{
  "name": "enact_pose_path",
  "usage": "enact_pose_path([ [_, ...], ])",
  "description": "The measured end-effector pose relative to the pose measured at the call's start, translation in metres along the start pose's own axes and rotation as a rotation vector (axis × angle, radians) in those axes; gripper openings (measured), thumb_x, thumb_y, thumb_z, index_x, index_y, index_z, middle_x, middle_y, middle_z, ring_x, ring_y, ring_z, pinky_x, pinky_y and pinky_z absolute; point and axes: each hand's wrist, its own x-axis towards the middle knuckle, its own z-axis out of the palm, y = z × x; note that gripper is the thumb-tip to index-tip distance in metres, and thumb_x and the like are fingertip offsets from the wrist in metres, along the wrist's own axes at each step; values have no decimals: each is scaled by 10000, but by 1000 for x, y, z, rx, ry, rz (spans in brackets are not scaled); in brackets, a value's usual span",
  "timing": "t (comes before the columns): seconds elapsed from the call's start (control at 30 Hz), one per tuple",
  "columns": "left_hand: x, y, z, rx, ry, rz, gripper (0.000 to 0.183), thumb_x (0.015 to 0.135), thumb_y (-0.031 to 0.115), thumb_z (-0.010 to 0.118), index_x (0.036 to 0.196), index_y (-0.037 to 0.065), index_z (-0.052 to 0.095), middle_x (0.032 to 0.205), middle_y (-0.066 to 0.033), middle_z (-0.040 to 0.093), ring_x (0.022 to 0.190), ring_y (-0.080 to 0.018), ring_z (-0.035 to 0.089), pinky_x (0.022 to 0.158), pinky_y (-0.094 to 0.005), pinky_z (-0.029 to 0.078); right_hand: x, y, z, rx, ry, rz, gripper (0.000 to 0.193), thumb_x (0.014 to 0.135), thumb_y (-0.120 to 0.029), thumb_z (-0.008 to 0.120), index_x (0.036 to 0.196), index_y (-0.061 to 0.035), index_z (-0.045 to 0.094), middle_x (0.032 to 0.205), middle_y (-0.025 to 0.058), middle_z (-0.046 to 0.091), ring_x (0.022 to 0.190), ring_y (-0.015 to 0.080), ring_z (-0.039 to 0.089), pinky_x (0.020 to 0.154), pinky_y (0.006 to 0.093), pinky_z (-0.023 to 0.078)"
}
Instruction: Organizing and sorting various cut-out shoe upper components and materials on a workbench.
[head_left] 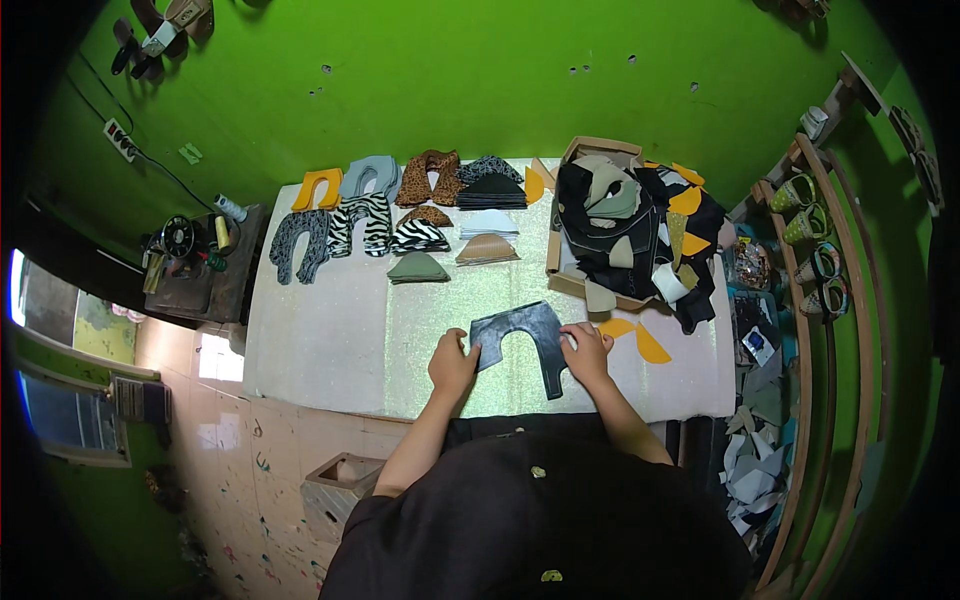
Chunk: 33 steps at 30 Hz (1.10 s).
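A dark grey U-shaped cut piece [522, 335] lies flat on the white table [320, 340] in front of me. My left hand [453, 362] presses on its left arm, fingers curled at the edge. My right hand [586, 350] rests on its right arm. Both hands hold the piece against the tabletop. Just right of my right hand lie two orange curved pieces [640, 338].
Rows of cut pieces sit at the table's far side: orange [317, 188], grey, leopard [428, 178], zebra [362, 222], black stacks [492, 190]. A cardboard box [600, 150] full of scraps stands at the right. A sewing machine [185, 245] is at the left, racks with shoes [815, 225] at the right.
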Motion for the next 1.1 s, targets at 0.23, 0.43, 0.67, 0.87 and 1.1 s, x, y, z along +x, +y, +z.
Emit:
enact_pose_path([
  [0.23,-3,-4,10,10,80,154,330,767,230,655,1041,69,564,962,-130,573,929,-297,560,775,-388,456,-10,-20,-4,-202,-22,-42,366,767,-298,630,1097,-142,597,1087,57,525,1073,226,453,931,500,223],
  [0.43,-4,1,10,43,36,154,251,772,225,636,977,84,604,969,-122,567,932,-304,554,780,-396,458,11,-49,-36,-106,192,-299,243,770,-235,622,980,-113,627,982,45,588,965,213,516,874,429,289],
  [0.67,-4,-2,14,75,80,215,260,763,205,638,988,79,601,990,-126,553,924,-310,543,764,-402,461,105,-41,-122,-268,590,-120,137,780,-200,595,877,-126,658,938,22,595,929,220,528,818,399,326],
  [0.87,-7,9,10,20,133,283,378,718,159,636,1079,73,564,1081,-167,508,1012,-342,482,863,-419,399,158,1,-130,-361,397,296,213,770,-322,645,787,-115,694,981,46,583,1059,259,469,882,528,281],
  [1.1,-13,30,-3,-91,150,319,445,700,169,647,1119,61,543,1174,-183,448,1121,-350,398,961,-432,318,185,9,-110,-204,402,454,101,732,-285,675,753,-187,688,1074,30,523,1125,275,398,886,551,261],
])
